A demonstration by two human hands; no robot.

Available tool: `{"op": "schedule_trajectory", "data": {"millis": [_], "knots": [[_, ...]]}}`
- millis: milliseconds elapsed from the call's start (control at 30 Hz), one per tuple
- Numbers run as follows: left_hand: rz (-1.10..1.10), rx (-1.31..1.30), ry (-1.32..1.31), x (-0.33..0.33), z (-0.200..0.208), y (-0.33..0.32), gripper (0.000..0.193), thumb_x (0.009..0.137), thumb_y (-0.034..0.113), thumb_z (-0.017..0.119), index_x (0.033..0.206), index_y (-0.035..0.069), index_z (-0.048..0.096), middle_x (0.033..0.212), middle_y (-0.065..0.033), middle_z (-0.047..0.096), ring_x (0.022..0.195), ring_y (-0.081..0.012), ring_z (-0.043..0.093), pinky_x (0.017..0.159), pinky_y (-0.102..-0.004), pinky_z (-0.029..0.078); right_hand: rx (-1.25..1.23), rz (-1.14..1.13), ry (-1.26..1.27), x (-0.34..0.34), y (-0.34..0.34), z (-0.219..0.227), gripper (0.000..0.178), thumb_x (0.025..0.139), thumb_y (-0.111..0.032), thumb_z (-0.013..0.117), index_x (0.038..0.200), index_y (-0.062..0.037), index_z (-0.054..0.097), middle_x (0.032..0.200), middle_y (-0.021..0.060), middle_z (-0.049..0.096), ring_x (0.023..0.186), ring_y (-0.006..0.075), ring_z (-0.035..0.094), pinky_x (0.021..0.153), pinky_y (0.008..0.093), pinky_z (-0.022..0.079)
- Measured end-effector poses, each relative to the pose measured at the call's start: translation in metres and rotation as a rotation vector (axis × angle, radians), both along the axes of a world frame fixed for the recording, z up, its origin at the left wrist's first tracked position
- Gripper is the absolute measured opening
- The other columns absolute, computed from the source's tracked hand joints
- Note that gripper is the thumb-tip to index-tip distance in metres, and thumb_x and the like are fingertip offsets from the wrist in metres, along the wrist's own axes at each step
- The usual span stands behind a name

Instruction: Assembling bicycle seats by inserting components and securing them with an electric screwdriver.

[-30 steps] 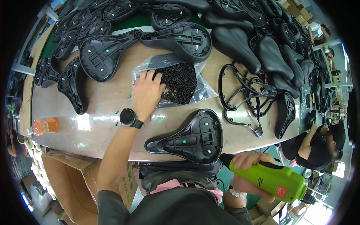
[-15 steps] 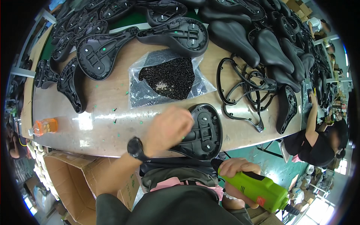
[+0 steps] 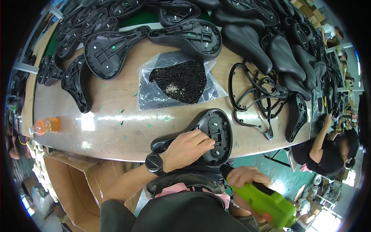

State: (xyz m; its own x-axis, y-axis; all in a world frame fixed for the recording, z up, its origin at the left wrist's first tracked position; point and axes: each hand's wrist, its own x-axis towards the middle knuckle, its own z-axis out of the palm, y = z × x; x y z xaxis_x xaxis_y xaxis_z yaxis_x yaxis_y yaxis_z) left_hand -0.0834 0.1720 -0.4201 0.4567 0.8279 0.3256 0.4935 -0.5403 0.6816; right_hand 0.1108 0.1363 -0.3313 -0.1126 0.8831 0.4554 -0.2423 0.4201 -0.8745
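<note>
An upturned black bicycle saddle lies at the table's near edge, its ribbed underside and small pale studs showing. Across its middle reaches my left hand, fingers bent and closed against the saddle; anything small under the fingertips is hidden. A dark watch is on that wrist. My right hand grips a lime-green power screwdriver, low at the right of the saddle and apart from it. The tool's dark end points up toward the saddle's near rim, and its green body is blurred.
Behind the saddle lies an opened plastic bag of black screws. Black frame rings lie to its right. Many saddles crowd the far side. An orange container and a cardboard box are left; a co-worker sits right.
My left hand has come down onto the saddle from above it, moving right. The screwdriver has shifted slightly in my right hand's grip area, and the whole view has moved a little.
</note>
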Motion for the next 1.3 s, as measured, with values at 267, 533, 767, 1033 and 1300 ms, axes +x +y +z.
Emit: {"op": "schedule_trajectory", "data": {"millis": [267,533,767,1033,1300], "knots": [[-0.123,0.216,0.093,-0.001,0.010,0.001,0.016,0.083,0.021,0.069,0.093,0.009,0.065,0.090,-0.0005,0.060,0.097,-0.0201,0.059,0.084,-0.0329,0.049,0.015,-0.014,0.203,-0.025,0.029,0.015,0.076,0.077,-0.072,0.065,0.112,-0.0054,0.053,0.068,0.0114,0.057,0.057,0.0276,0.059,0.057,0.0407,0.052],[-0.089,0.306,0.007,-0.023,0.015,0.012,0.021,0.083,0.023,0.067,0.096,0.006,0.064,0.090,-0.0053,0.059,0.097,-0.0242,0.058,0.083,-0.0373,0.048,0.085,0.132,0.139,-0.032,0.040,0.009,0.091,0.073,-0.081,0.063,0.119,-0.0035,0.051,0.072,0.0124,0.057,0.060,0.0277,0.060,0.058,0.0413,0.052],[0.735,0.216,0.392,-0.104,-0.024,0.090,0.036,0.084,0.025,0.071,0.113,0.004,0.065,0.106,-0.0097,0.063,0.104,-0.0311,0.056,0.086,-0.0424,0.048,0.110,0.202,0.180,-0.056,0.066,0.000,0.113,0.063,-0.093,0.056,0.131,-0.0021,0.048,0.080,0.0108,0.056,0.065,0.0277,0.059,0.062,0.0405,0.050],[0.701,0.307,0.374,-0.113,-0.036,0.100,0.018,0.085,0.022,0.068,0.099,0.010,0.072,0.093,-0.0020,0.063,0.093,-0.0228,0.057,0.080,-0.0372,0.048,0.059,0.222,0.137,-0.074,0.068,-0.006,0.118,0.057,-0.097,0.053,0.126,-0.0015,0.047,0.077,0.0097,0.057,0.063,0.0273,0.059,0.060,0.0403,0.050],[0.701,0.294,0.155,-0.112,-0.030,0.082,0.012,0.087,0.017,0.067,0.096,0.009,0.070,0.092,-0.0031,0.065,0.085,-0.0240,0.060,0.069,-0.0368,0.051,-0.110,0.326,0.160,-0.083,0.059,-0.001,0.052,0.084,-0.034,0.067,0.122,-0.0013,0.051,0.091,0.0169,0.060,0.086,0.0311,0.060,0.083,0.0477,0.048]]}}
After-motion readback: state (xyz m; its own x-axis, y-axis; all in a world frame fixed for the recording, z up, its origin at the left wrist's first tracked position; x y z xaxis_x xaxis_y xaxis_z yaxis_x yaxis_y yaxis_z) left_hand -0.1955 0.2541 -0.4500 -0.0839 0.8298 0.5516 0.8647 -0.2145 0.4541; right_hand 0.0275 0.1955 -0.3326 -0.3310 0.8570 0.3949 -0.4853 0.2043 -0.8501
